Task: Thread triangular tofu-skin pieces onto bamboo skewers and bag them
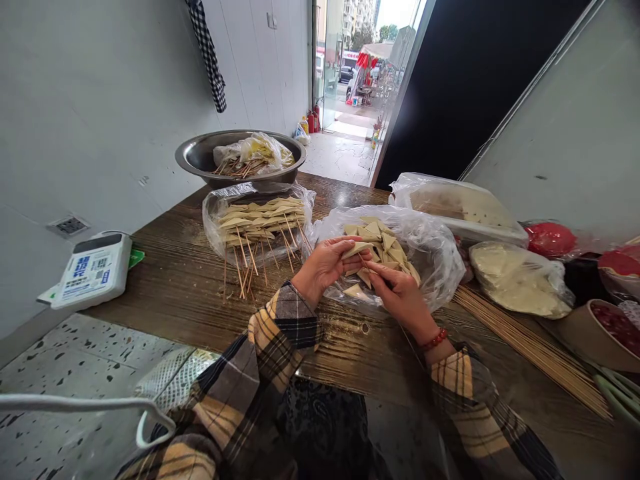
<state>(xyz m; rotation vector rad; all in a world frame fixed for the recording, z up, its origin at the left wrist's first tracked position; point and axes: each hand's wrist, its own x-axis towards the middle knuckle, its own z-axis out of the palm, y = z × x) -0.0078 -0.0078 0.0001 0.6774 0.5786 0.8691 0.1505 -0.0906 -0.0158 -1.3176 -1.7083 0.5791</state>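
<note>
My left hand (324, 267) pinches a pale tan folded triangle (357, 249), which looks like tofu sheet, between thumb and fingers. Close beside it, my right hand (404, 297) is closed on a thin bamboo skewer (364, 261) whose tip end meets the triangle; whether it has pierced it I cannot tell. Both hands are over an open plastic bag (435, 257) holding a heap of loose triangles (393, 253). Left of my hands, a second plastic bag (213, 217) holds stacked triangles (260, 217) on skewers, whose sticks jut out toward me.
A metal basin (193, 157) with bagged skewers stands behind on the wooden table (185, 293). At right lie a bundle of bare skewers (535, 353), a bag of pale sheets (523, 277) and a bowl (580, 330) of red food. A white scale-like device (93, 270) sits left.
</note>
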